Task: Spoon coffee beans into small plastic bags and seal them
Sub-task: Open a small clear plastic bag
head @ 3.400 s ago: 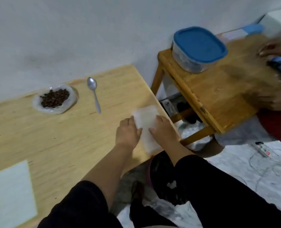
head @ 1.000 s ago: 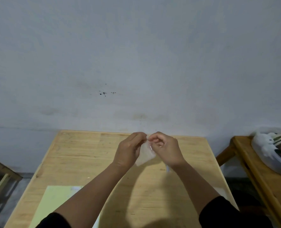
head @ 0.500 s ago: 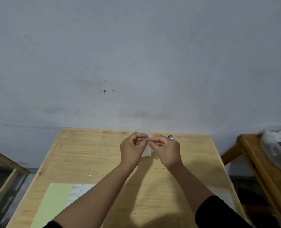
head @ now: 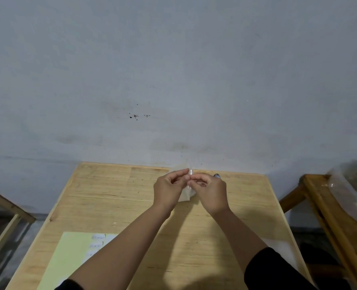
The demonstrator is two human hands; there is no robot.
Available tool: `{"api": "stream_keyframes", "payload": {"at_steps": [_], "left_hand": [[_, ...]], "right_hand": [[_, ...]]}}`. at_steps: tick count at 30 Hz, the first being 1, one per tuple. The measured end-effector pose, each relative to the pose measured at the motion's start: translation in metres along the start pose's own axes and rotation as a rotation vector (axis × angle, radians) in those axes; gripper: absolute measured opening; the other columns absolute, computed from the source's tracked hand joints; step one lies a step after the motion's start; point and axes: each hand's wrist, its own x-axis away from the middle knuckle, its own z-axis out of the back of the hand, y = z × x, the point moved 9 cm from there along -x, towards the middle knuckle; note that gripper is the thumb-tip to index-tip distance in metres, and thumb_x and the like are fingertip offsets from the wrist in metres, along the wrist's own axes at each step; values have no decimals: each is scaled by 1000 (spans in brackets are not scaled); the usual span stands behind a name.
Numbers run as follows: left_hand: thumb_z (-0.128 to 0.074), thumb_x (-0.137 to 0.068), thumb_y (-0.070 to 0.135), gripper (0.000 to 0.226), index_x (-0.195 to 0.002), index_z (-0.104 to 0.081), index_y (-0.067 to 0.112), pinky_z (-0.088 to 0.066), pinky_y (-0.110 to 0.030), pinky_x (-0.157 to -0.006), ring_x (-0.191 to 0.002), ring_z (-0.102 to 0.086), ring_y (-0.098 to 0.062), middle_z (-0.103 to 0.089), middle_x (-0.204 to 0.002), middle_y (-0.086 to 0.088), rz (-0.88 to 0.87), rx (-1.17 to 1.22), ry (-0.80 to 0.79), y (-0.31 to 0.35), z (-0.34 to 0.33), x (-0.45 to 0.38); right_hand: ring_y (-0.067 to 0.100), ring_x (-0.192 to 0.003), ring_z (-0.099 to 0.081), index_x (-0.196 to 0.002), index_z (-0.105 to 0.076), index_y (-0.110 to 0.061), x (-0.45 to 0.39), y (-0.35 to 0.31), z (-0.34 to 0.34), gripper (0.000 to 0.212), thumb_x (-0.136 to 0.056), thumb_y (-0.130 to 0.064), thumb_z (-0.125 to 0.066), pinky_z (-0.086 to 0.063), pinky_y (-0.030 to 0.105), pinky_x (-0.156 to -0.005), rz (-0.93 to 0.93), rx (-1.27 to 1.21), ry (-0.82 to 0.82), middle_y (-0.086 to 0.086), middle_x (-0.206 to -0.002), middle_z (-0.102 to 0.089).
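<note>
1. Grey plaster wall fills most of my view; below it sits the pale wooden desk (head: 114,197).
2. Both my hands hover above the desk's far edge. My left hand (head: 169,190) and right hand (head: 210,191) each pinch the top of one small clear plastic bag (head: 186,194) with curled fingers.
3. I judge the task barely begun: the bag looks empty, unsealed, its mouth still being worked apart.
4. It hangs limp, thin, translucent.
5. A metal spoon's tip (head: 216,176) peeks beyond my right hand; I cannot see any beans.
</note>
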Motion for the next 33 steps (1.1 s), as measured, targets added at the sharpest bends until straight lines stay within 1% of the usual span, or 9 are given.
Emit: {"api": "stream_keyframes", "payload": {"at_steps": [6, 11, 17, 20, 23, 25, 27, 29, 33], "left_hand": [[-66, -83, 8, 15, -88, -74, 19, -47, -8, -66, -70, -65, 0, -71, -77, 8, -61, -185, 36, 5, 6, -1], [-59, -81, 5, 24, -76, -74, 24, -40, -3, -57, -59, -56, 6, -67, -69, 14, -133, -356, 178, 15, 25, -3], [-65, -85, 9, 17, -91, -70, 25, -44, -8, -69, -73, -60, 4, -69, -82, 9, -244, -216, 1, 25, 18, 5], [-77, -77, 21, 53, -124, -54, 26, -44, -10, -87, -104, -57, 5, -64, -113, 8, -265, -183, -186, 19, 15, 8], [-89, -50, 45, 113, -144, -28, 31, -26, -8, -105, -133, -27, 10, -31, -146, 22, -321, -420, -316, 10, 11, 8], [-89, -45, 46, 131, -146, -8, 34, -12, -3, -106, -138, -7, 13, -8, -152, 25, -384, -543, -374, 8, 7, 7], [-90, -50, 40, 134, -144, 5, 34, -8, 2, -103, -138, -1, 13, 0, -152, 24, -415, -593, -383, 8, 5, 4], [-88, -55, 33, 129, -145, 5, 33, -11, 3, -101, -138, -8, 8, -6, -151, 20, -448, -625, -340, 9, 6, 2], [-80, -58, 32, 106, -145, -20, 26, -23, 0, -96, -125, -31, 3, -33, -137, 9, -539, -621, -237, 15, 15, 3]], "right_hand": [[6, -65, -62, -81, -73, -10, 3, 8, 4, 4, -78, -8, -73, -49, 11, -68, -44, 6, 70, -12, -68, -63], [12, -71, -65, -78, -73, -15, -2, 12, 17, 9, -77, -7, -69, -51, 18, -75, -52, 84, 168, 8, -86, -68], [13, -80, -63, -94, -74, -15, -1, -7, 2, 15, -84, -10, -64, -51, 24, -82, -15, 75, 15, -1, -91, -70], [13, -76, -62, -92, -75, -21, 1, -10, -3, 16, -83, -13, -65, -52, 26, -78, 6, 103, -19, -4, -88, -70], [11, -77, -63, -91, -75, -23, 3, -16, -9, 17, -82, -13, -66, -53, 27, -78, 23, 105, -65, -7, -87, -71], [14, -87, -64, -95, -74, -20, 5, -20, -15, 18, -84, -11, -65, -53, 23, -81, 20, 68, -120, -5, -91, -71], [14, -91, -63, -99, -73, -18, 7, -25, -25, 20, -86, -8, -62, -49, 15, -81, 37, 61, -197, -7, -93, -68], [13, -93, -61, -103, -72, -18, 9, -29, -32, 23, -88, -7, -58, -44, 9, -80, 66, 88, -267, -10, -92, -64], [10, -84, -58, -111, -69, -17, 6, -25, -32, 28, -92, -7, -52, -38, 0, -74, 91, 168, -290, -11, -91, -57]]}}
